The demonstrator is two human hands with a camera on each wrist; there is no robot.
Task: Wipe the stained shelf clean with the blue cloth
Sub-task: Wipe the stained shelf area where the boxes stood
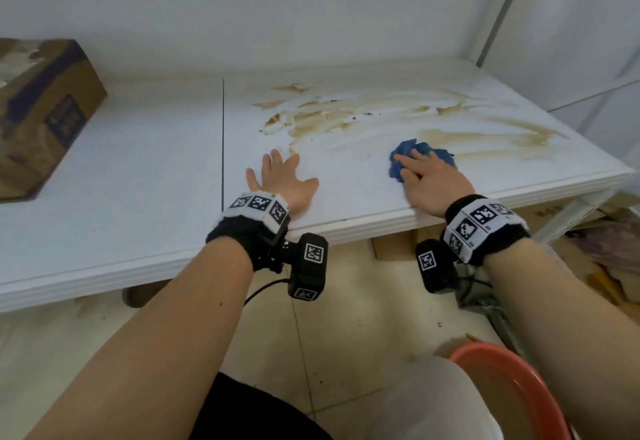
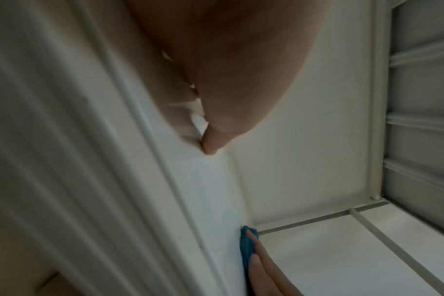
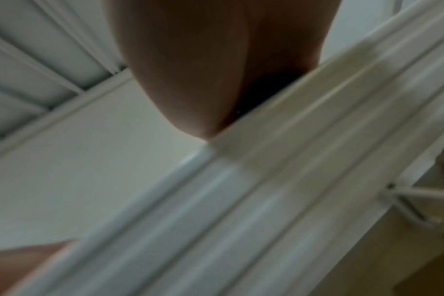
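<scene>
The shelf [image 1: 145, 148] is smooth, matt white board smeared with brown stains [image 1: 346, 117], the blue cloth [image 1: 420, 155] crumpled soft fabric, the box [image 1: 38, 110] worn cardboard

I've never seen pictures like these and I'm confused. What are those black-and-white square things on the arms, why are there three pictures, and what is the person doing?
There is no machine here, just a person with small cameras strapped on. The patterned bands sit on the wrists, each beside a black camera box. The big picture comes from a camera on the person's head, looking down at both hands. The other two come from the wrist cameras, so close that you mostly see blurry palm and the shelf's edge.

The left hand lies flat with fingers spread on the white stained shelf. The right hand presses on a crumpled blue cloth; the left wrist picture shows that cloth under its fingers too. Brown smeared stains cover the shelf behind the hands. A brown cardboard box sits far left, and an orange plastic basin stands on the floor.
</scene>
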